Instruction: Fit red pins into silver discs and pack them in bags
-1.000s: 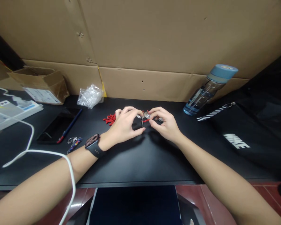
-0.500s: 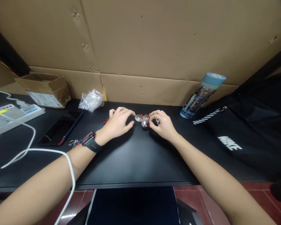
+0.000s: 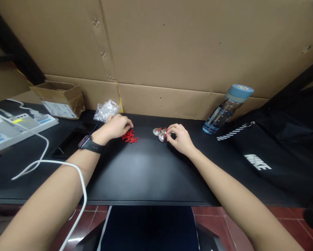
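Note:
Just right of centre on the black table is a cluster of small shiny silver domed discs [image 3: 162,136] with red cords tied on top. My right hand [image 3: 180,138] is at the right side of this cluster, thumb and forefinger pinched on the red cord of one disc. A loose pile of knotted red cords [image 3: 130,137] lies left of the discs. Over the left edge of that pile is my left hand [image 3: 117,126], fingers loosely bent and apart from the thumb, nothing visible in them. Its wrist wears a dark watch [image 3: 90,144].
Behind my left hand lies a clear plastic bag [image 3: 106,110]. Left are a dark phone [image 3: 67,143], an open cardboard box [image 3: 65,99], and a power strip [image 3: 33,122]. A white cable [image 3: 79,170] crosses my left forearm. Right stand a water bottle [image 3: 223,113] and black bag [image 3: 263,146].
My left hand has moved left, away from the discs, uncovering the red cord pile. My right hand stays at the discs. The view has shifted slightly.

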Demonstrator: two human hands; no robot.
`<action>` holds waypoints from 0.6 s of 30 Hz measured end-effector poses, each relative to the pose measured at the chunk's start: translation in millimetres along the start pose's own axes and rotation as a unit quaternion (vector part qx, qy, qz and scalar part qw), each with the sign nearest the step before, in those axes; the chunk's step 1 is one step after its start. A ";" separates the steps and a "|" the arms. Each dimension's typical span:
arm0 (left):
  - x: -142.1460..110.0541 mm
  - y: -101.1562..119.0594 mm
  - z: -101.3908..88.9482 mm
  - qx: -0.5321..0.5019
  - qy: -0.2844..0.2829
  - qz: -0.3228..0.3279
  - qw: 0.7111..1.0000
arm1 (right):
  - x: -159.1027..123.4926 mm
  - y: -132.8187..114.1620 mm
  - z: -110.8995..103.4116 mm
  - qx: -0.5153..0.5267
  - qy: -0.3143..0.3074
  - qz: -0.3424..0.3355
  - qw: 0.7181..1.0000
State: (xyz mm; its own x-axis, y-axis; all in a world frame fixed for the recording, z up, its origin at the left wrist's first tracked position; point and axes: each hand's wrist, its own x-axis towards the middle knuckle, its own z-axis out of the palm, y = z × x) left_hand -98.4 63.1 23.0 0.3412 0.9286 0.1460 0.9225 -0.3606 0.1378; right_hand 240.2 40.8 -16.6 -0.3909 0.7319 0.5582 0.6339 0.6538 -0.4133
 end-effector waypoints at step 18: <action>-4.0 23.9 10.6 -0.030 -0.037 0.012 0.999 | 7.7 58.8 -71.7 -0.030 -0.118 0.098 0.988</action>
State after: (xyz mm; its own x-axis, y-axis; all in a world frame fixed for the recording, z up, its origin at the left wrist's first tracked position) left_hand -75.8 51.7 15.3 0.3781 0.9226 0.0766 0.9019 -0.3858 0.1943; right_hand 322.3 71.0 14.9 -0.3976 0.8719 0.2859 0.7484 0.4885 -0.4487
